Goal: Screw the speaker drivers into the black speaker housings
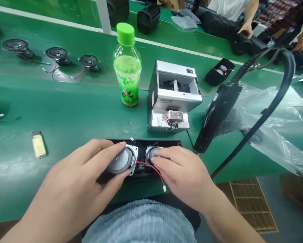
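My left hand [78, 177] grips a round speaker driver [119, 161] with a silver back and square metal frame, thumb below and fingers above. My right hand [185, 172] pinches a smaller speaker driver [150, 154] by its edge, and its fingers hide much of it. Both drivers are at a long black speaker housing [141, 177] by the near table edge; whether they rest on it is unclear. From the left driver a red wire [155, 167] runs right to a white plug [164, 188] in front of my right hand.
Behind the housing stand a silver-grey machine [175, 98] and a green-capped drink bottle [127, 71]. A black tool with a thick cable [214, 118] is at right, beside clear plastic [270, 125]. Several speaker drivers [57, 55] lie back left. A yellow lighter [38, 145] lies left. Co-workers' hands [246, 30] are far right.
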A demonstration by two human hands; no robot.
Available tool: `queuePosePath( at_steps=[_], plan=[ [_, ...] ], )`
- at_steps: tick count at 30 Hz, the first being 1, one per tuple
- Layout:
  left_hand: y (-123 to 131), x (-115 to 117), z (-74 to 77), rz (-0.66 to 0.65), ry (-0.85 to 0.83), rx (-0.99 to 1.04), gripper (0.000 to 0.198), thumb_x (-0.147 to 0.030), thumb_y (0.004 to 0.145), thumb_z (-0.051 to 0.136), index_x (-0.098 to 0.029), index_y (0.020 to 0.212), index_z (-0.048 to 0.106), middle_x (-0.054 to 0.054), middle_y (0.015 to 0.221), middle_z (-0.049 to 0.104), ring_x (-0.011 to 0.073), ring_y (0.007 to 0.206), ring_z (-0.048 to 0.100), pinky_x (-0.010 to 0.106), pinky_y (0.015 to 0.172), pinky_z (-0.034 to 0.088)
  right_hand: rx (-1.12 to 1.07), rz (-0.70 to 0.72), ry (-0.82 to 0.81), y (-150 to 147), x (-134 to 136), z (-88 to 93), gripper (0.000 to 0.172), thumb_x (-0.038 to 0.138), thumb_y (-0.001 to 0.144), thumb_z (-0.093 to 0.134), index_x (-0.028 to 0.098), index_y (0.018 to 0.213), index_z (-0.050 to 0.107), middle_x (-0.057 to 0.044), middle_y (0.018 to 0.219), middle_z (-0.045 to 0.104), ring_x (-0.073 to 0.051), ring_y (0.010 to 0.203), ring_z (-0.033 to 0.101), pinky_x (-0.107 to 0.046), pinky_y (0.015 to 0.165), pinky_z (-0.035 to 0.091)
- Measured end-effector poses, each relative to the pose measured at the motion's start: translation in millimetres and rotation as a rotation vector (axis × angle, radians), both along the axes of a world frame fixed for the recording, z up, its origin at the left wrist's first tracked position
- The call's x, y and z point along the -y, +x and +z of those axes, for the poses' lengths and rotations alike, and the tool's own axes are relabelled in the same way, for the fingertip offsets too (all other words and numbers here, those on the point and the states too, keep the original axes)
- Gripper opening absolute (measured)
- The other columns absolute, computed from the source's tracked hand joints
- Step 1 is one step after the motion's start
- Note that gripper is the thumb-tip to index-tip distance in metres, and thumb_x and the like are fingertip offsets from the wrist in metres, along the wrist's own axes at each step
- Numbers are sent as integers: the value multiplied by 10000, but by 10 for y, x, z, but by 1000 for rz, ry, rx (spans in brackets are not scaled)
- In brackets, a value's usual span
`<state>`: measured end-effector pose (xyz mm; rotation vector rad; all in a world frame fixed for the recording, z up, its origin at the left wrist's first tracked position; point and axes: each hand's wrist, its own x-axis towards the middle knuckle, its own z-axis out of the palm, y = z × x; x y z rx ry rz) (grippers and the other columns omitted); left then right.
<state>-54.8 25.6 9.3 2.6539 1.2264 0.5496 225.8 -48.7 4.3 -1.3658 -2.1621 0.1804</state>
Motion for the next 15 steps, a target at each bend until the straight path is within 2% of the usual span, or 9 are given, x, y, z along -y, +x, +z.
queuePosePath(
  at_steps=[4, 9, 13, 15],
  plan=[
    [142, -17, 91, -75, 41, -181, 321, -442, 1070, 572, -272, 1336, 631, 42, 1208, 761, 261, 941, 762, 394, 787, 558, 29, -45, -5, -19, -54, -4, 162, 128, 1004, 729, 166, 1152, 780, -57, 1139, 845, -218, 939, 756, -408, 836, 618],
    [347, -86, 142, -115, 108, -324, 250, -385, 1044, 541, -212, 1190, 646, 66, 985, 753, 282, 710, 715, 432, 607, 497, -70, -73, 45, 19, -45, 68, 112, 243, 1034, 736, 182, 1128, 747, -18, 1075, 832, -182, 927, 744, -378, 813, 595],
    [419, -107, 100, -104, 130, -435, 216, -397, 962, 679, -220, 1086, 680, 84, 946, 767, 317, 771, 752, 444, 656, 547, -146, -82, 104, 110, 121, 134, 109, 219, 1009, 760, 172, 1099, 724, -12, 987, 822, -157, 852, 742, -355, 759, 601],
    [435, -116, 86, -99, 100, -469, 245, -406, 907, 759, -226, 1061, 699, 81, 939, 779, 325, 786, 763, 452, 685, 574, -132, -113, 130, 169, 234, 185, 64, 177, 1012, 736, 163, 1074, 732, -8, 935, 813, -138, 840, 746, -334, 788, 623]
  ],
)
